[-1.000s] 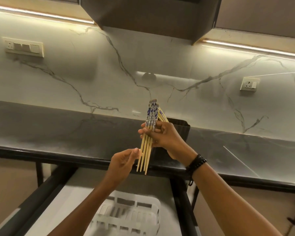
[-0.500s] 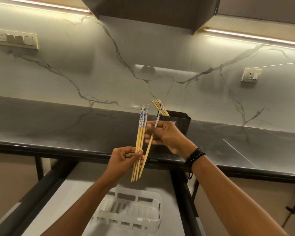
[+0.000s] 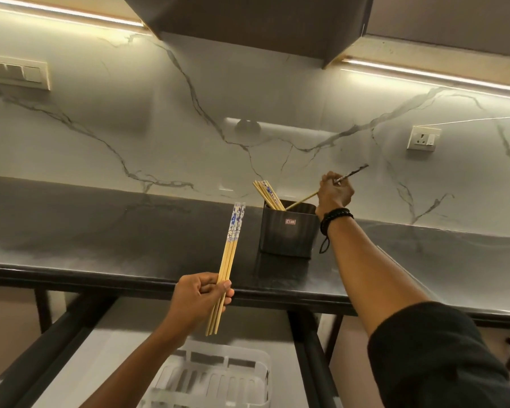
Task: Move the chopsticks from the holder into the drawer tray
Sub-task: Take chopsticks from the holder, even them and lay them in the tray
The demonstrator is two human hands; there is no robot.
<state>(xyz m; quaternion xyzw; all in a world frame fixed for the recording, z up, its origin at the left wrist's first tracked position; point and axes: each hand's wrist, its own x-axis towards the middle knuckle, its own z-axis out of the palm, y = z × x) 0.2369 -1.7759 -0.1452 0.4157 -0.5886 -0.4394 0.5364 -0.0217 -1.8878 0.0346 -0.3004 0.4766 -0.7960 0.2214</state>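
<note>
**Bamboo bundle split between two hands — transfer under way**

Bamboo chopsticks with blue-patterned tops are now divided. The left hand (image 3: 199, 301) is closed around a small bundle (image 3: 228, 262), fingers pressed together on the lower shafts, holding it tilted above the open drawer. A second ago both hands met at one bundle in front of the holder; since then the left hand has taken the sticks and drawn down and away.

The right hand (image 3: 334, 191) has gone back to the black holder (image 3: 289, 231) on the dark counter (image 3: 100, 231) and pinches a single chopstick (image 3: 349, 173) near its patterned end, its tip angled into the holder. Several more chopsticks (image 3: 267, 194) lean inside.

The white drawer tray (image 3: 218, 378) below shows no chopsticks in its visible part — none appears delivered. In the inspector's judgement, collection continues and placement remains outstanding.
</note>
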